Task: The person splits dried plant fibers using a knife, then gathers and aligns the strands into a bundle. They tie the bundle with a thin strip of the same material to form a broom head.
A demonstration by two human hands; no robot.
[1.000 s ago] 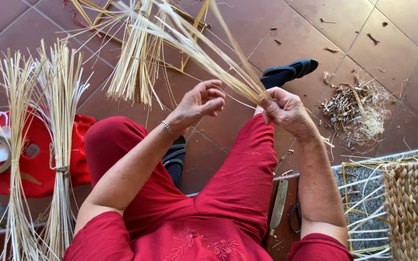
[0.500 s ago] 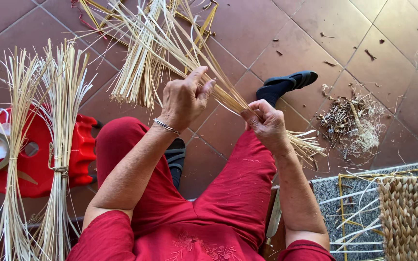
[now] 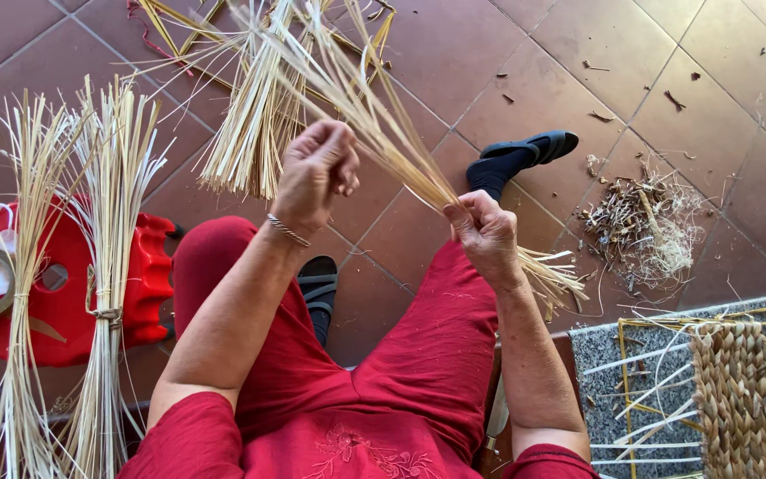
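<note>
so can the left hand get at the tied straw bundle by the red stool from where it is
Probably yes. The left hand is up at the loose straw, and the tied bundle stands at the person's left by the red stool, with nothing between them.

bright, even daylight, soft short shadows on the floor, sharp focus, slight edge distortion.

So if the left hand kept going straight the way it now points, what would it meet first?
Probably the fan of straw lying on the tiled floor just beyond the left hand. Depth is unclear, so the hand may pass above it.
</note>
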